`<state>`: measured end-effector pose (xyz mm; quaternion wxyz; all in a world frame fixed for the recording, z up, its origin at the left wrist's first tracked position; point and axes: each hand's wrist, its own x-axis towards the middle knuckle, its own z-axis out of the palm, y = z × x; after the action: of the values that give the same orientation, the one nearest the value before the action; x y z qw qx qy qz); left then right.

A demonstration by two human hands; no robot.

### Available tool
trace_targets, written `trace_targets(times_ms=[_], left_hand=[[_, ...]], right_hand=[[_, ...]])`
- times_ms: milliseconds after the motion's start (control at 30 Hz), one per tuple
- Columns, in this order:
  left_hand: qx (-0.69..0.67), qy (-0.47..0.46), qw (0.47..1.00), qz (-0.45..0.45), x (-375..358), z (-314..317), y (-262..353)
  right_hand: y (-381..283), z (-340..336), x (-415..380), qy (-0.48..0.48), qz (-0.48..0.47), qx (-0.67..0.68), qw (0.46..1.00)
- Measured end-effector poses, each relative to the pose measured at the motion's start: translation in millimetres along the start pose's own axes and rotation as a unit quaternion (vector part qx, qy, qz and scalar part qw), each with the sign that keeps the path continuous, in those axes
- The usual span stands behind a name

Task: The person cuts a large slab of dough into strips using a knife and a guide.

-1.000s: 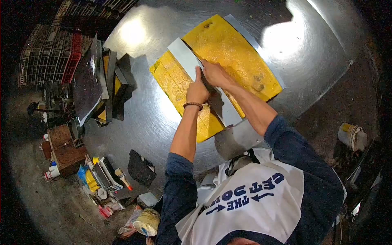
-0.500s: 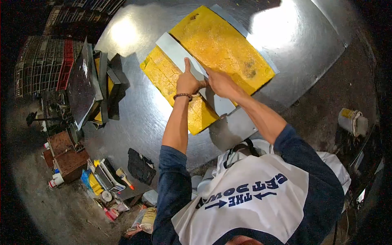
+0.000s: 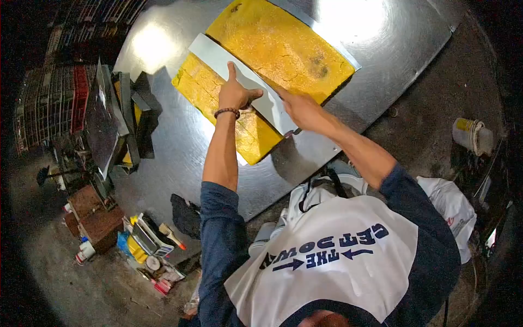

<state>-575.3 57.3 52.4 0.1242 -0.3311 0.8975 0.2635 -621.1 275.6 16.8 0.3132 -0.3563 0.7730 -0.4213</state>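
Note:
A thick yellow slab [image 3: 283,46] with a cracked, glossy surface lies on the metal table [image 3: 163,180]. Beside its long lower edge runs a flat, pale grey strip [image 3: 212,53], which overlaps a narrower yellow piece [image 3: 259,139]. My left hand [image 3: 236,94], a beaded bracelet at the wrist, presses on the strip with forefinger stretched out and thumb spread to the right. Closed fingers of my right hand [image 3: 304,110] are at the strip's right edge, along the gap between the two yellow pieces. What they grip is hidden, and I cannot tell what it is.
Metal trays [image 3: 126,120] with yellow material stand on edge at the left. A black cloth [image 3: 185,215] lies at the table's near edge. Below it are a brush [image 3: 171,235] and assorted items. A white bucket [image 3: 467,135] and a white plastic bag [image 3: 448,210] are at the right.
My right hand has slid along the strip's edge towards my body. My left hand stays pressed on the strip. The whole view has shifted slightly.

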Motion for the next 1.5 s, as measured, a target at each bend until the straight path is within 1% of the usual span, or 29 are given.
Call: trace_targets(times_ms=[33, 67, 100, 133, 200, 233, 300, 367, 433, 467, 533, 567, 633, 700, 733, 767, 833, 867, 900, 967, 1000, 1067, 1100, 1167, 1200, 1233, 1267, 1367, 1500], left_hand=[[0.006, 0.003, 1.000, 0.006, 2, -4, 3], [-0.022, -0.017, 0.999, -0.019, 0, -5, 3], [-0.052, -0.038, 0.997, -0.044, -1, -4, 3], [-0.053, -0.040, 0.997, -0.041, 2, -2, 3], [-0.055, -0.017, 0.998, 0.003, 3, 2, -7], [-0.054, -0.022, 0.998, 0.001, -1, 4, -7], [0.003, -0.019, 1.000, -0.008, 4, 1, -5], [0.001, -0.043, 0.999, -0.022, 8, -4, -2], [0.000, -0.049, 0.998, -0.036, 3, -2, -1], [-0.001, -0.052, 0.998, -0.034, 7, 0, -4], [0.004, -0.008, 1.000, 0.019, 9, 6, -13], [0.005, -0.012, 1.000, 0.018, 3, 5, -10], [-0.026, -0.031, 0.999, -0.002, 2, 0, -3], [-0.037, -0.042, 0.998, -0.024, 6, 0, -1], [-0.025, -0.036, 0.999, -0.023, 3, -4, 4], [-0.014, -0.033, 0.999, -0.025, -1, 0, 5], [-0.033, -0.039, 0.998, -0.027, 5, 7, -5], [-0.054, -0.034, 0.998, -0.028, 10, 10, -12], [-0.052, -0.034, 0.998, -0.028, 18, 13, -21], [0.019, 0.025, 0.998, 0.059, 32, 22, -42], [0.019, 0.027, 0.998, 0.061, 24, 16, -28], [-0.071, -0.020, 0.997, -0.016, -7, 2, 6], [-0.072, -0.019, 0.997, -0.019, -4, 2, 3], [-0.050, -0.003, 0.998, 0.030, 4, 8, -7], [-0.098, -0.028, 0.995, 0.001, 9, 13, -14], [-0.096, -0.031, 0.995, -0.001, 2, 12, -9], [-0.071, -0.030, 0.997, -0.011, -1, 7, -1], [-0.023, -0.026, 0.999, -0.003, 0, 4, 5], [-0.063, -0.035, 0.997, -0.016, -2, 5, 1]], right_hand=[[11, -1, -27, 0.047, -0.058, 0.007, 0.997], [11, -3, -42, 0.089, -0.114, 0.013, 0.989], [13, -2, -40, 0.090, -0.112, 0.013, 0.990], [7, -7, -34, 0.070, -0.081, 0.001, 0.994], [7, -4, -14, 0.001, -0.016, -0.031, 0.999], [12, 0, -20, 0.000, -0.011, -0.028, 1.000], [20, 5, -23, 0.051, -0.067, -0.011, 0.996], [14, -8, -69, 0.067, -0.065, 0.011, 0.996], [14, -17, -100, -0.016, 0.012, -0.014, 1.000], [9, -18, -94, -0.009, 0.004, -0.018, 1.000], [17, -6, -62, 0.011, -0.014, -0.009, 1.000], [18, -4, -56, 0.029, -0.040, -0.001, 0.999], [13, -10, -74, 0.025, -0.031, 0.006, 0.999], [1, -24, -119, -0.027, 0.053, -0.022, 0.998], [3, -21, -134, 0.084, -0.078, -0.023, 0.993], [12, -18, -133, 0.079, -0.075, -0.022, 0.994], [14, -20, -121, -0.023, 0.052, -0.010, 0.998], [25, -8, -108, 0.007, 0.010, -0.025, 1.000], [34, -4, -116, 0.008, 0.009, -0.024, 1.000], [34, -6, -141, 0.042, -0.020, -0.029, 0.998], [24, -17, -163, 0.009, 0.019, -0.028, 0.999], [30, -18, -196, 0.018, 0.009, -0.033, 0.999], [34, -16, -203, 0.028, 0.001, -0.036, 0.999], [45, -3, -172, 0.036, -0.010, -0.034, 0.999], [48, 2, -148, 0.021, 0.015, -0.005, 1.000], [50, 8, -138, 0.005, 0.039, 0.024, 0.999], [53, 15, -138, 0.045, 0.001, -0.006, 0.999], [62, 15, -181, 0.094, -0.025, -0.035, 0.995], [79, 25, -196, 0.073, -0.002, -0.036, 0.997]])
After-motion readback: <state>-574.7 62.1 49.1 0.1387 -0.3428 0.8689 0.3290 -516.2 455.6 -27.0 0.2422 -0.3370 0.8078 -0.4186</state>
